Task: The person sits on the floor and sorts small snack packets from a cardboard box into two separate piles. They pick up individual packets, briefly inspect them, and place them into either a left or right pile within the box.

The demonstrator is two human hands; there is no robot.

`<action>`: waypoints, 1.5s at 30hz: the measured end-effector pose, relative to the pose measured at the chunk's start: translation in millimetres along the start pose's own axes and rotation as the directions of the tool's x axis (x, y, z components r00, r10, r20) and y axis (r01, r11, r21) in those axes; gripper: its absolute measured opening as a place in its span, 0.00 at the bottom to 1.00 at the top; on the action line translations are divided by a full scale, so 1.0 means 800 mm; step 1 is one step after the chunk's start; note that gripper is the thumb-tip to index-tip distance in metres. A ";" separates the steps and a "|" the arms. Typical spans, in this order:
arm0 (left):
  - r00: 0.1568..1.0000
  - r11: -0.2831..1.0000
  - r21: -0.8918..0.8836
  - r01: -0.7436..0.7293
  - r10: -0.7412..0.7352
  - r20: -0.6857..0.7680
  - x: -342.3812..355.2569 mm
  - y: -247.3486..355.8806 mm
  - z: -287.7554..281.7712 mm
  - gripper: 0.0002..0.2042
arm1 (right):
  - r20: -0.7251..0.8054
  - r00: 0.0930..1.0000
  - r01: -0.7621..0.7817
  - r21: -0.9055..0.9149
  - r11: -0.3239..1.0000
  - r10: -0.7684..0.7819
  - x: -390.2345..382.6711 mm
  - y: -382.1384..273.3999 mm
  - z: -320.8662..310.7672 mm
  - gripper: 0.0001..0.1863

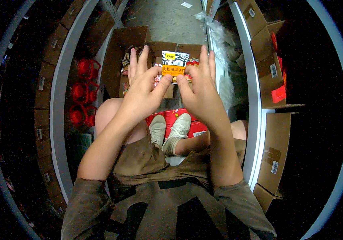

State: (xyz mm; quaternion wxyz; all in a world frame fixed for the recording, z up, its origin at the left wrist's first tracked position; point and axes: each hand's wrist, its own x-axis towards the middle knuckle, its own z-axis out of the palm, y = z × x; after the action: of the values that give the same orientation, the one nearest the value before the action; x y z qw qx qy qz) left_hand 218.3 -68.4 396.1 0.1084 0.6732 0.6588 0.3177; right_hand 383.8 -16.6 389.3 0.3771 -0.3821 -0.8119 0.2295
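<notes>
A small snack packet (175, 62), white and black on top with an orange band below, is held upright before me. My left hand (144, 89) pinches its lower left corner between thumb and index finger. At the lower right corner, my right hand (199, 91) has the same thumb-and-finger grip. The other fingers of both hands stretch upward, off the packet. Beyond and below the packet are open cardboard boxes (161, 50) with several small colourful packets inside, partly hidden by my hands.
My shoes (179, 125) rest on a red box (197, 128). Red basket-like items (79, 93) sit on the left shelf. Cardboard cartons (276, 156) line the right shelf, near crumpled clear plastic (225, 86). White metal shelf rails (255, 80) flank me closely. Concrete floor (167, 20) lies ahead.
</notes>
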 end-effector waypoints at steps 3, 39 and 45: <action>0.999 0.999 -0.027 0.035 -0.036 -0.005 -0.001 0.002 -0.003 0.11 | 0.011 1.000 0.027 -0.110 0.994 -0.026 0.001 -0.009 -0.005 0.14; 0.996 0.996 -0.077 -0.047 0.041 -0.082 -0.001 0.004 -0.011 0.11 | 0.083 0.994 -0.089 0.226 0.970 0.072 0.002 0.012 -0.017 0.12; 0.997 0.995 -0.093 -0.043 0.036 -0.074 -0.002 0.002 -0.012 0.11 | 0.149 0.988 -0.084 0.311 0.947 0.039 0.003 0.011 -0.012 0.11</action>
State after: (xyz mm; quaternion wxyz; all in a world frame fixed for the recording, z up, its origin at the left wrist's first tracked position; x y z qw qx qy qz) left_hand 214.2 -72.6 403.5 0.1100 0.6684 0.6330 0.3748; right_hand 394.4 -8.9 390.8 0.3677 -0.3248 -0.7768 0.3947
